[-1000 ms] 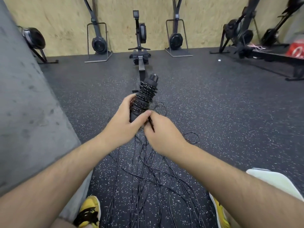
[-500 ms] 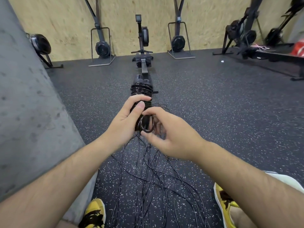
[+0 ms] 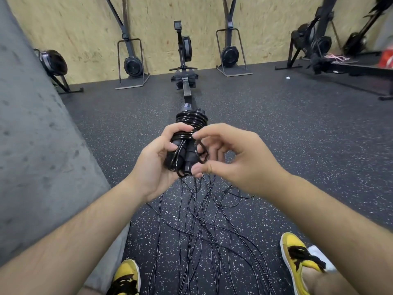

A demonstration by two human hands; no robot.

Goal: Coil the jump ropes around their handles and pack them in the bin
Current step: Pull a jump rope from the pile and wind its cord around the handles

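Between the two hands, the black handles (image 3: 188, 155) stand nearly upright, and tight turns of rope (image 3: 191, 120) wrap their upper part. The left hand (image 3: 157, 165) grips the handles from the left side, its fingers curled round them. The right hand (image 3: 240, 165), just beside on the right, is half closed. Its forefinger tip touches the coil, its thumb is at the lower end, and one loop of the rope lies between them. Below both hands, loose ropes (image 3: 197, 226) spread over the speckled floor (image 3: 297, 135) between the yellow shoes (image 3: 296, 250). A grey wall (image 3: 38, 145) stands close on the left of the left hand. On the right of the right hand the floor runs wide. Beyond the hands lies a rowing machine (image 3: 185, 60).
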